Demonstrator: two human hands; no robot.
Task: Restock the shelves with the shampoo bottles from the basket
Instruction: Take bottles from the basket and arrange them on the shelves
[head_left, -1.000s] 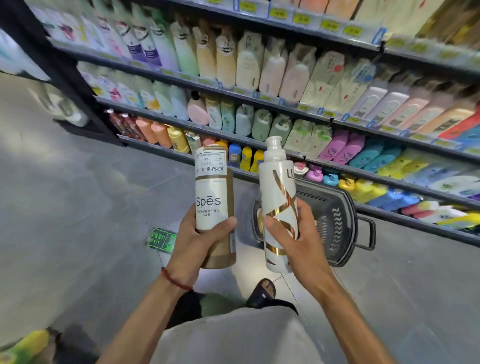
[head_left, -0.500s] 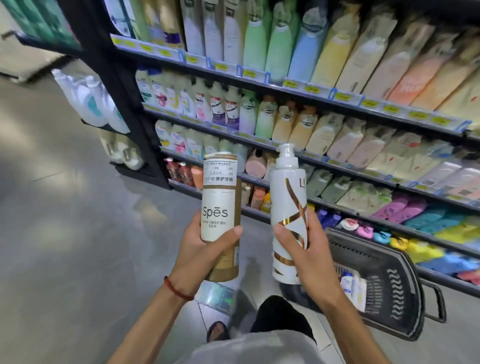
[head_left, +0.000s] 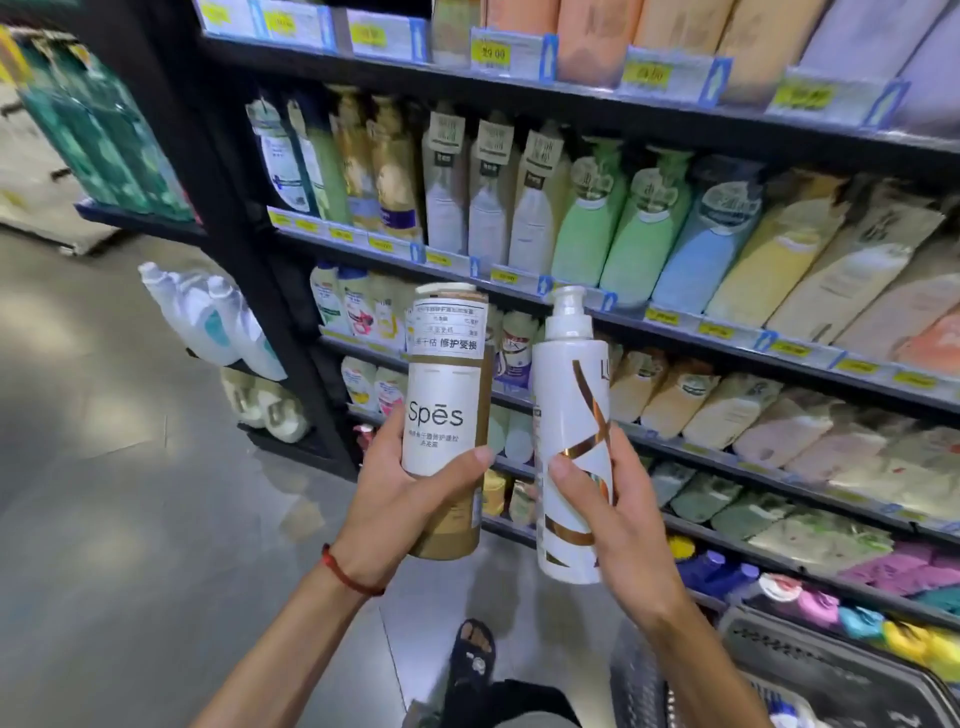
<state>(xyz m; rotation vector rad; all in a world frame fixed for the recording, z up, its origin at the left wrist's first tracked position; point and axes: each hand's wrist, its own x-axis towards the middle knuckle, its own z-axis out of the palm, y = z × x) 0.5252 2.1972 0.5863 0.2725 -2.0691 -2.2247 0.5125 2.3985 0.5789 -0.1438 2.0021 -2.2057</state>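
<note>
Grey floor (head_left: 104, 467) fills the left, with white jugs (head_left: 208, 317) on the end rack. The left forearm rises from the bottom edge, a red cord (head_left: 345, 574) round the wrist. The left hand (head_left: 395, 499) wraps the Spes bottle (head_left: 447, 415) at its middle, thumb across the white front and fingers curled round the far side. That bottle stands upright, gold at its base. Just beside it, not touching, is the pump bottle (head_left: 571, 415), white with a copper ribbon and also upright. The right hand (head_left: 618, 525) grips its lower half, thumb on the front and fingers round the right side, the forearm slanting down to the right. Both bottles are held in front of the shelves (head_left: 727, 332), which are packed with bottles. Below is a sandalled foot (head_left: 472, 654). The dark basket (head_left: 831, 670) sits in the bottom right corner.
</note>
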